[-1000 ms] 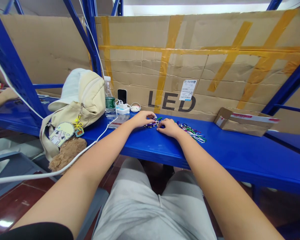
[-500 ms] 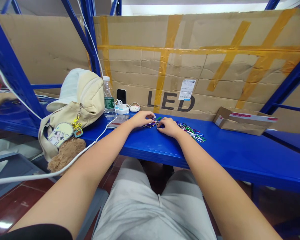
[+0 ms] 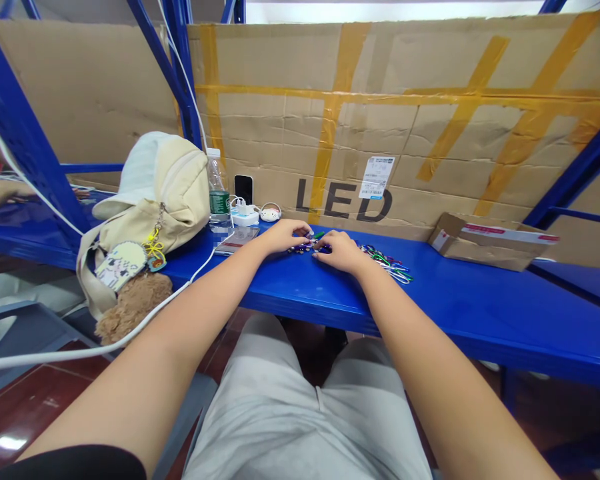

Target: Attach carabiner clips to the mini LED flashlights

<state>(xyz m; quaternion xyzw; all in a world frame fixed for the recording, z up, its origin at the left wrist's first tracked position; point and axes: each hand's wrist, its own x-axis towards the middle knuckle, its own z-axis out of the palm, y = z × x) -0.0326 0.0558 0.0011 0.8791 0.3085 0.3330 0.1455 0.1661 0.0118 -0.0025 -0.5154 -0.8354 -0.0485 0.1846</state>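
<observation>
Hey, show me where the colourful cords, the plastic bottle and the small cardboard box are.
Colourful cords [image 3: 391, 267]: head view, middle of the loose bundle.
Plastic bottle [image 3: 219, 203]: head view, green label.
Small cardboard box [image 3: 500, 249]: head view, front wall.

The wearer's two hands [image 3: 286, 235] at centre; toward ten o'clock, one backpack [image 3: 180, 183], one bottle [image 3: 219, 201], one phone [image 3: 243, 189]; at three, one small cardboard box [image 3: 487, 252]; toward four, colored cords [image 3: 394, 269] too tangled to count.
</observation>
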